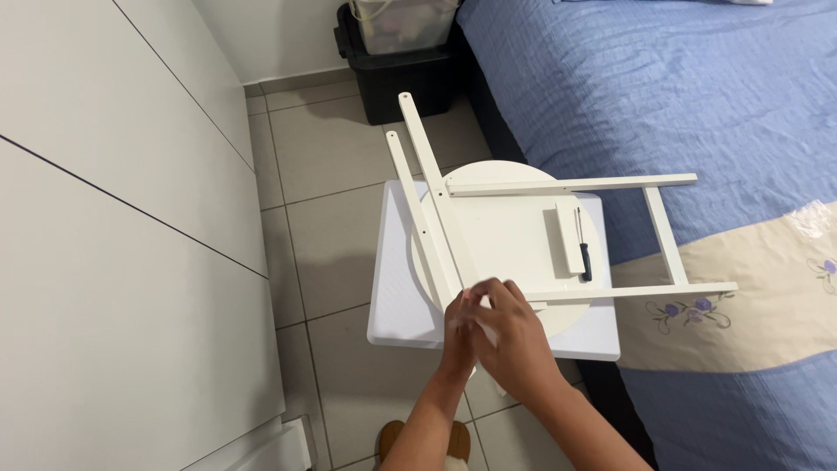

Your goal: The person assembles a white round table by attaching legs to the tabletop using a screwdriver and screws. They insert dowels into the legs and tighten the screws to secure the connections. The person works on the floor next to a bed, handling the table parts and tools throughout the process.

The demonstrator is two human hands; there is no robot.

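Left margin: flat white cabinet fronts stand over a pale grey tiled floor. Centre: a small square white table carries an overturned round white wooden seat disc, which lies flat with its underside up.

Two white wooden leg frames are in view. One pair of slim rails rises from the near left edge of the disc, and its long axis runs away from the viewer toward a black plastic storage bin by the far wall. The other, a ladder-like frame with a cross rung, has its long axis running left to right, and its free ends project over the bed with the blue quilted cover.

Near edge: the left hand and the right hand meet at the foot of the first rail pair. The fingers are curled together around the joint or a small white part. What exactly they clamp cannot be told.

On the disc lie a short white wooden block and a thin dark-handled screwdriver, each pointing away from the viewer.

Handling, as judged: the painted wood looks stiff, fairly light and smooth enough to slip. The slender rails would lever against their joints, so a hold near the disc seems safer than one at the free ends.
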